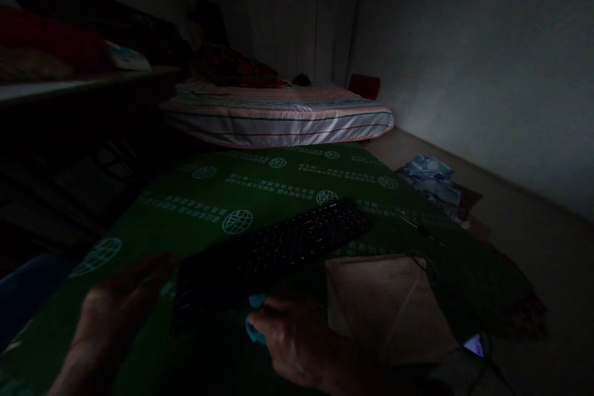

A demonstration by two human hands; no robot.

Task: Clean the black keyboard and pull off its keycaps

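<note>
A black keyboard lies at a slant on a green sheet printed with pale globes and lettering. My left hand is beside the keyboard's left end, its fingers stretched towards that edge; the dim light hides whether they touch it. In front of the keyboard's near side, my right hand is closed on a small blue cloth that pokes out past the fingers. To the right of this hand lies a folded beige cloth.
Thin cables run along the right side. A lit screen glows at the lower right. Behind stands a bed with a striped sheet. Crumpled clothes lie on the floor by the wall. A loaded table stands left.
</note>
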